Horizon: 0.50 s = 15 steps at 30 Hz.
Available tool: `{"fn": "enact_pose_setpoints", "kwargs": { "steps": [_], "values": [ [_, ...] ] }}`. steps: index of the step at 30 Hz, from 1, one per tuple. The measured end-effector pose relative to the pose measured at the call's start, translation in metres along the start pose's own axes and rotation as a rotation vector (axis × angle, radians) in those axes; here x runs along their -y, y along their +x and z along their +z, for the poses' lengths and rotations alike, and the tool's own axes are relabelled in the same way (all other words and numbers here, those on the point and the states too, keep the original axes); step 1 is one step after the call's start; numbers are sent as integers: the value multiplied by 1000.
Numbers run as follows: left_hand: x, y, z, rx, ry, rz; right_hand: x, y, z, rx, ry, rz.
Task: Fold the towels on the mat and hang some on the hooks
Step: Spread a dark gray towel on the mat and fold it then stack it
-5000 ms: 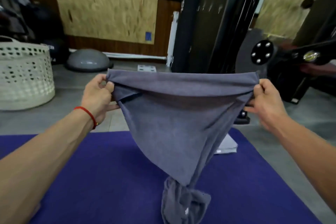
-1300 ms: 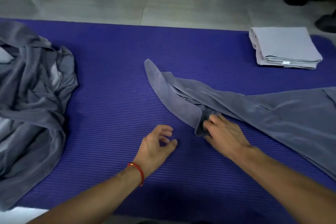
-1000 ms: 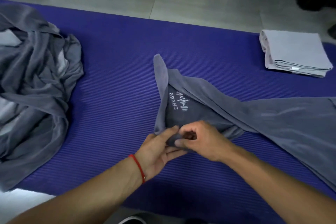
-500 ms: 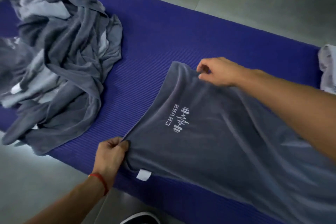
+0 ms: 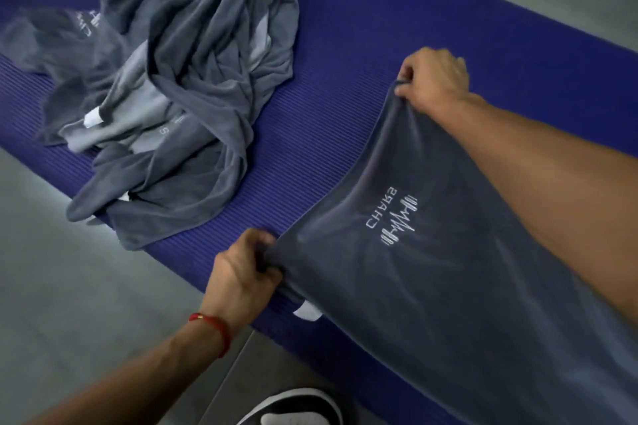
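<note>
The left hand (image 5: 245,272) pinches the near corner of a gray towel (image 5: 448,304). The right hand (image 5: 433,78) pinches the far corner of the same edge. The hands are apart, and the edge is stretched between them. A red band (image 5: 214,326) sits on the left wrist.

The towel lies spread on the blue mat (image 5: 345,55). It has a white logo (image 5: 392,216) near the held edge. A small white tag (image 5: 307,312) sticks out just beside the left hand.

Away from the towel, on the left part of the mat, a pile (image 5: 172,86) of gray towels lies in a messy heap. It does not touch the spread towel.

The mat rests on a gray floor (image 5: 86,304). Near the mat's front edge there is what may be a black and white shoe (image 5: 297,407), but it is blurry.
</note>
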State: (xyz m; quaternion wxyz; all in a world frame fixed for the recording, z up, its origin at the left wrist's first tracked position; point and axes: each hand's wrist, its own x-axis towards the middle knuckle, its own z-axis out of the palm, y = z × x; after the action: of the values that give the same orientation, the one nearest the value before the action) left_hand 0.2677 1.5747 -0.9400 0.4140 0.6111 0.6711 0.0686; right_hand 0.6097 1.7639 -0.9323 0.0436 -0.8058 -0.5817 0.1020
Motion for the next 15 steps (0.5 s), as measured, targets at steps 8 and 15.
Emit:
{"fn": "enact_pose_setpoints", "kwargs": {
  "steps": [8, 15],
  "values": [
    [14, 28, -25, -197, -389, -96, 21, 21, -3, -253, 136, -11],
    [21, 47, -26, -229, -215, -104, 19, 31, 19, -3, 324, -106]
  ]
}}
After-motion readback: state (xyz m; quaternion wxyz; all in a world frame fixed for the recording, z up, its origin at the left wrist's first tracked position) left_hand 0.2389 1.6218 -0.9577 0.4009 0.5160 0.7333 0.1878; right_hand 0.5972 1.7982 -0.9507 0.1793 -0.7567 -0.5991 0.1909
